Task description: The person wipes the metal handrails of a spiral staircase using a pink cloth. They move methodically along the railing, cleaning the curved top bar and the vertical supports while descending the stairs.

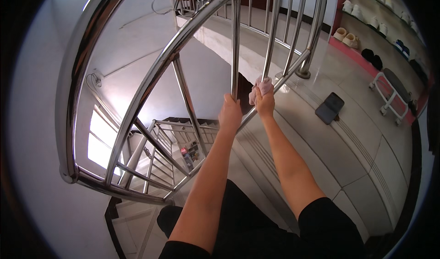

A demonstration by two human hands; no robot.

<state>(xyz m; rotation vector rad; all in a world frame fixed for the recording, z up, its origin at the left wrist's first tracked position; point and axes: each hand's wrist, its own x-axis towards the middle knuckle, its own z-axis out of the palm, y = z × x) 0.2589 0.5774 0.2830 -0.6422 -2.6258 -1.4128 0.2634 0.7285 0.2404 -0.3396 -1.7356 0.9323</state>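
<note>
A polished metal stair railing (165,54) stands before me, with upright bars between its thick handrail and a lower rail. My left hand (231,112) is closed around one upright metal bar (235,46), just above the lower rail. To its right, my right hand (265,99) grips a pale pink cloth (260,88), which is bunched around the neighbouring upright bar (271,42) near its foot. Both arms reach forward from black sleeves. The cloth and fingers hide the part of the bar they wrap.
Stairs (132,224) go down at the lower left, and a stairwell drops behind the railing. A dark phone-like object (330,108) lies on the tiled floor (357,135). A wheeled stool (393,94) and shelves of shoes (371,21) stand at the right.
</note>
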